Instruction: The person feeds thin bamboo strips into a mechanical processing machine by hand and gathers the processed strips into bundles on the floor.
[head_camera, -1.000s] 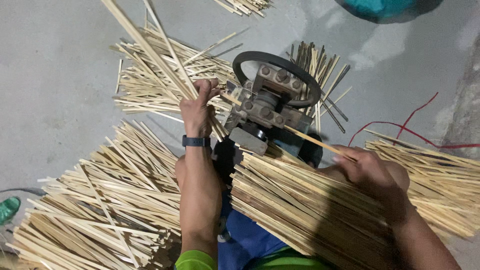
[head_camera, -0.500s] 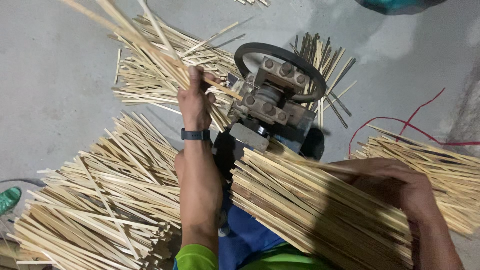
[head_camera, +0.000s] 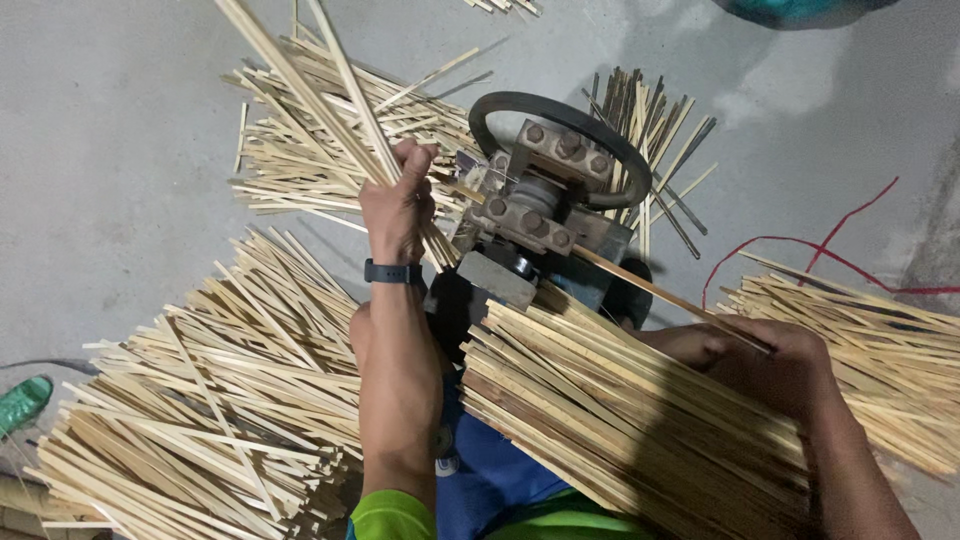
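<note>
Your left hand (head_camera: 398, 203) is clamped on a bunch of strips (head_camera: 300, 90), which fan up and away to the upper left from the left side of the machine (head_camera: 540, 205). Your right hand (head_camera: 770, 360) is closed on one strip (head_camera: 660, 293) that runs slantwise from the machine's right side down to your fingers; how tightly it pinches cannot be told in the shadow. The two hands are well apart, one on each side of the machine. Across your lap, between the arms, lies a thick bundle (head_camera: 620, 410) of strips, just under the right hand. A black watch (head_camera: 392, 272) sits on your left wrist. On the floor (head_camera: 110, 150), a loose pile (head_camera: 210, 400) lies at the left, another heap (head_camera: 310, 170) behind the left hand, darker sticks (head_camera: 650, 120) beyond the machine's black ring, more strips (head_camera: 880, 370) at the right, and a red wire (head_camera: 830, 240) near them.
</note>
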